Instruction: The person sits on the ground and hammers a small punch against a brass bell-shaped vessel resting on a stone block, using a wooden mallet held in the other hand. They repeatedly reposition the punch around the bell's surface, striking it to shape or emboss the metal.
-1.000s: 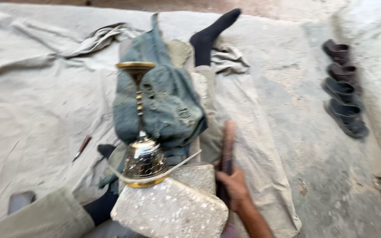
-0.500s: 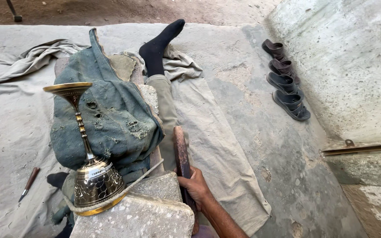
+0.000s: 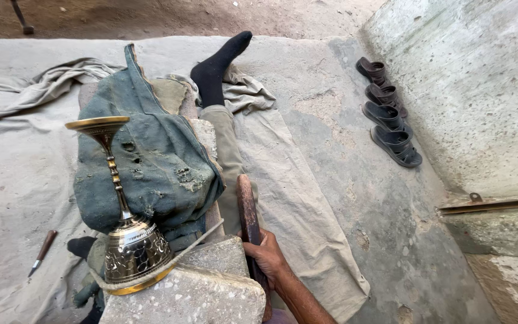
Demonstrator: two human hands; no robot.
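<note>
My right hand (image 3: 267, 257) grips a brown wooden stick (image 3: 247, 209) that lies along my outstretched leg. A tall brass stand (image 3: 124, 222) with a flat dish top and an engraved bell base leans on a stone block (image 3: 187, 297), with a cord looped round its base. It rests against a worn blue-green cloth bundle (image 3: 157, 162). My leg in khaki trousers ends in a black sock (image 3: 216, 66). My left hand is out of the picture.
A small wooden-handled tool (image 3: 42, 252) lies on the beige ground cloth (image 3: 13, 174) at the left. Two pairs of dark sandals (image 3: 388, 123) sit by the concrete wall (image 3: 481, 90) on the right. A metal bar (image 3: 493, 205) lies at the wall's foot.
The view has swung left and tilted down a little, so the stand and the bundle now sit further right in the picture. My right hand stays on the stick.
</note>
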